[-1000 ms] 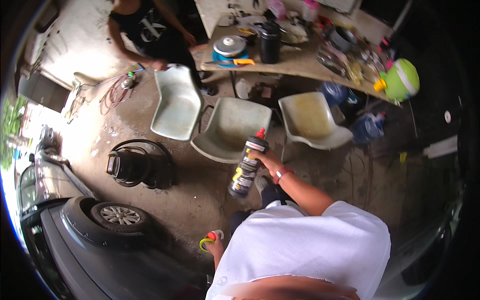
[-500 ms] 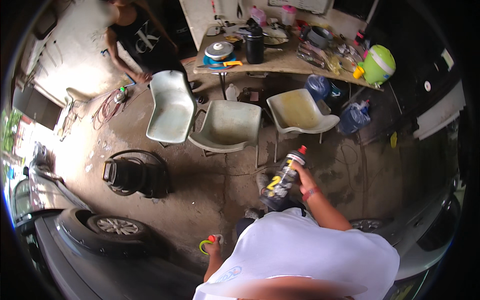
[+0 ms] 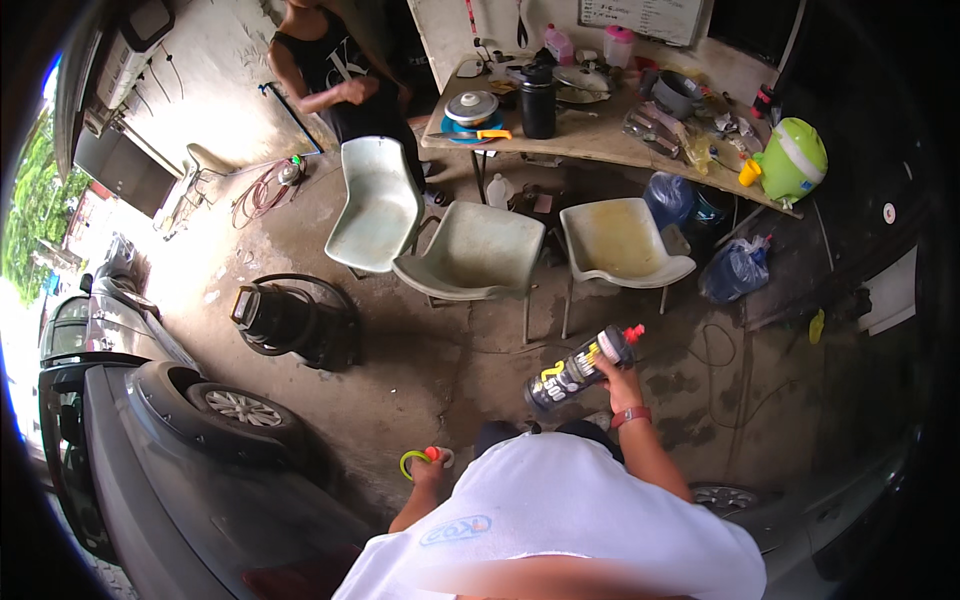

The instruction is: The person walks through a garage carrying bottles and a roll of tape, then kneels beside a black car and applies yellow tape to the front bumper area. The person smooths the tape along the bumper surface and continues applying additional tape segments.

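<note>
My right hand point(image 3: 620, 382) is wrapped round a black bottle point(image 3: 572, 374) with a red cap and a white and yellow label. The bottle is held tilted in front of my body, its cap end up and to the right. Lower and to the left, my left hand point(image 3: 426, 474) is closed on a yellow-green ring point(image 3: 403, 464) that looks like a roll of tape. A small orange-red and whitish thing point(image 3: 433, 453) shows at the same fingers; its kind is too small to tell.
Three pale chairs point(image 3: 470, 248) stand before a cluttered table point(image 3: 590, 135), where a knife point(image 3: 470, 134) lies. A black vacuum-like machine point(image 3: 290, 322) is on the floor, left. Grey cars point(image 3: 120, 470) flank me. A person point(image 3: 340, 80) stands behind the left chair.
The bottle has swung to a flatter tilt and moved slightly right. My left hand has risen a little in the view. The other person's hand has left the chair and come up to the chest.
</note>
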`<state>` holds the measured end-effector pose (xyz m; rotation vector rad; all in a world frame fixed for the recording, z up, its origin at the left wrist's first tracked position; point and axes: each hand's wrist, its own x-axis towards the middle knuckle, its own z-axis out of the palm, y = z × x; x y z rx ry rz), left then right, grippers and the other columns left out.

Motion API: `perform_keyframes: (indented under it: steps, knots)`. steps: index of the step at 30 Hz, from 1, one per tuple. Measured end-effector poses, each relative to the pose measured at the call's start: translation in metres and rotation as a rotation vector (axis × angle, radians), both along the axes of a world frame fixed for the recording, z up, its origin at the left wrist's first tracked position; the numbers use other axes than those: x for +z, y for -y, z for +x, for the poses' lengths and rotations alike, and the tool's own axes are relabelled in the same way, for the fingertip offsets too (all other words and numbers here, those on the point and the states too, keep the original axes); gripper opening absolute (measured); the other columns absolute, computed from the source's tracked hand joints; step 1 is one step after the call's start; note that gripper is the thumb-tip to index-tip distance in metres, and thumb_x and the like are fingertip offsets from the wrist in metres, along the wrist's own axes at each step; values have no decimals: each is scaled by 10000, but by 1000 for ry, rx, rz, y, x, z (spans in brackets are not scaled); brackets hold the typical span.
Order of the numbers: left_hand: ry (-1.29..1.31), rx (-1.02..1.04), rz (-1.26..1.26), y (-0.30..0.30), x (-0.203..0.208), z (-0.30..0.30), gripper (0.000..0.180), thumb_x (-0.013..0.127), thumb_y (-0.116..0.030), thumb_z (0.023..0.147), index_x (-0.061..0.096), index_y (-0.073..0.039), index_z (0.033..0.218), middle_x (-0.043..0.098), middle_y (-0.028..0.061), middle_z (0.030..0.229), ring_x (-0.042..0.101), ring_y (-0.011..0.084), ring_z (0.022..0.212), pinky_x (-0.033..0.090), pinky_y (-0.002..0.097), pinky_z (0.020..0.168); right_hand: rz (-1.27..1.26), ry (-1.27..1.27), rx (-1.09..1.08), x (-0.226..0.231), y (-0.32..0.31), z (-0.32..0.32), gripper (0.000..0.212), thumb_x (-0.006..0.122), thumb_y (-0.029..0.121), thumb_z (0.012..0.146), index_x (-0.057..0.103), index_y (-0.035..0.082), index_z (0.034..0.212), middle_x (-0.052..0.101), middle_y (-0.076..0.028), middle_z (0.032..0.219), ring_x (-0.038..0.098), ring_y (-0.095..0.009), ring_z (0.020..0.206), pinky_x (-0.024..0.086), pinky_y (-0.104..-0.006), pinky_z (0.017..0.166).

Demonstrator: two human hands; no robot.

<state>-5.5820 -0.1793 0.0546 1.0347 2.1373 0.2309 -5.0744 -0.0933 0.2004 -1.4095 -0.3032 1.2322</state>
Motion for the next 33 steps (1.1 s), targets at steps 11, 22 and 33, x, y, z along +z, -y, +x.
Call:
perform_keyframes:
  steps: [11, 22, 33]
  knots:
    - [-263, -415, -76, -49, 22, 195, 985, 938, -655, 767, 623, -4, 1435, 729, 242, 1402, 712, 397, 1319, 586, 488, 1097, -87, 11, -442, -57, 154, 239, 542, 912, 297, 957, 683, 123, 1416, 756, -33, 1284, 751, -177, 1080, 639, -360, 803]
    - [-123, -965, 22, -153, 20, 491, 1061, 967, -624, 753, 606, 50, 1489, 695, 302, 1454, 661, 469, 1376, 540, 511, 1153, 408, -164, -1060, -24, 304, 384, 461, 855, 232, 1010, 695, 91, 1418, 766, -27, 1252, 729, -168, 1140, 569, -375, 991]
    - [-370, -1398, -108, -159, -26, 776, 1196, 994, -616, 718, 525, 43, 1599, 636, 271, 1571, 625, 418, 1456, 519, 490, 1199, -88, 54, -1356, -24, 405, 435, 564, 830, 341, 1042, 619, 96, 1505, 721, -57, 1384, 729, -203, 1215, 594, -416, 1071]
